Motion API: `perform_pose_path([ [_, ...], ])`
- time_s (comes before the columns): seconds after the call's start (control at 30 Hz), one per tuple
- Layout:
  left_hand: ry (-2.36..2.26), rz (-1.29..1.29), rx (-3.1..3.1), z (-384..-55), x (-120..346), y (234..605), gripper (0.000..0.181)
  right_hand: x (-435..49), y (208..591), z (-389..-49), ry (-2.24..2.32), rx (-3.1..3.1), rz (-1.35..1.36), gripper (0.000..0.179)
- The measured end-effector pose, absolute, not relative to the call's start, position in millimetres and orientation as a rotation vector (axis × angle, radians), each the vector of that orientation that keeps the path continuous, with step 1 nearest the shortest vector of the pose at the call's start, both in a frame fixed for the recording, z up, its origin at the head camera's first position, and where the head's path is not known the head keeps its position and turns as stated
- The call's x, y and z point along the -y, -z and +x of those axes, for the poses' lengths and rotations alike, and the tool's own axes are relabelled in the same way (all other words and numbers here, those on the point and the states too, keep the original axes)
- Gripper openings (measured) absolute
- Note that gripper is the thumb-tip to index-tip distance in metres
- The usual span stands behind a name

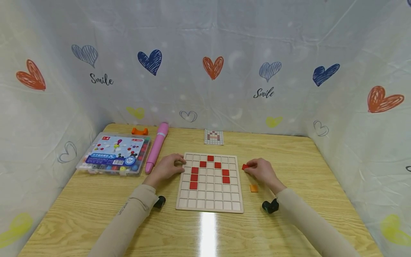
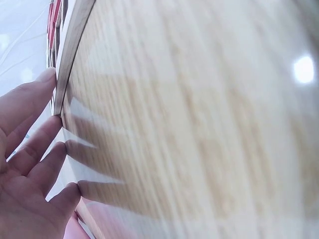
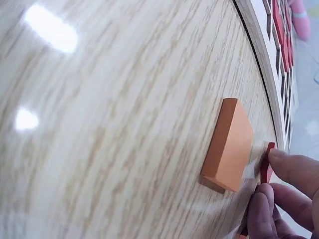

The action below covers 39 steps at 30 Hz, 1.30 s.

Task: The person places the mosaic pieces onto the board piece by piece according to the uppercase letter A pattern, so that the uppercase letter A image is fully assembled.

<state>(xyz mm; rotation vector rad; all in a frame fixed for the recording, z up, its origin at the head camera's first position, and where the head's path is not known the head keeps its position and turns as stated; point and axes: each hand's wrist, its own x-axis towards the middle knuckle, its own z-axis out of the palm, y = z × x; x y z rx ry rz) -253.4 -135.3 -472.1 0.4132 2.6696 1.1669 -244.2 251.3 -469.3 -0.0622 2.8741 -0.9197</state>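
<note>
A wooden grid board (image 1: 209, 210) lies in front of me, with several red square tiles (image 1: 194, 177) in its cells forming an arch shape. At the board's left edge, my left hand (image 1: 167, 167) rests with thumb and fingers spread; the left wrist view shows its fingertips (image 2: 47, 74) at the wooden rim. Just off the right edge, my right hand (image 1: 261, 170) pinches a red square tile (image 1: 245, 166), seen edge-on under the thumb in the right wrist view. An orange square tile (image 1: 254, 188) lies on the table nearer to me than that hand.
A small card (image 1: 213, 137) with a printed grid pattern lies behind the board. To the left are a clear plastic box (image 1: 115, 153) of colored pieces, a pink cylindrical stick (image 1: 157, 148) and an orange notched piece (image 1: 140, 131). A heart-printed curtain (image 1: 179, 96) closes off the table's back.
</note>
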Motion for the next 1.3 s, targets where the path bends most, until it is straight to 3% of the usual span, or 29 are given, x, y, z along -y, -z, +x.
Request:
perform_pose_path([
  [0.3,-1.171,0.391,-2.664,-253.9,135.1,473.1,0.023,-250.0,468.9,-243.5,0.896,-2.872,-0.157,0.039],
  [0.8,-1.172,0.399,-2.669,-252.4,134.5,471.4,0.025,-251.2,469.2,-240.6,0.757,-2.971,-0.409,0.027],
  [1.3,-1.158,0.427,-2.678,-252.0,135.2,470.5,0.025,-247.2,461.8,-234.6,0.735,-2.937,-0.424,0.028],
])
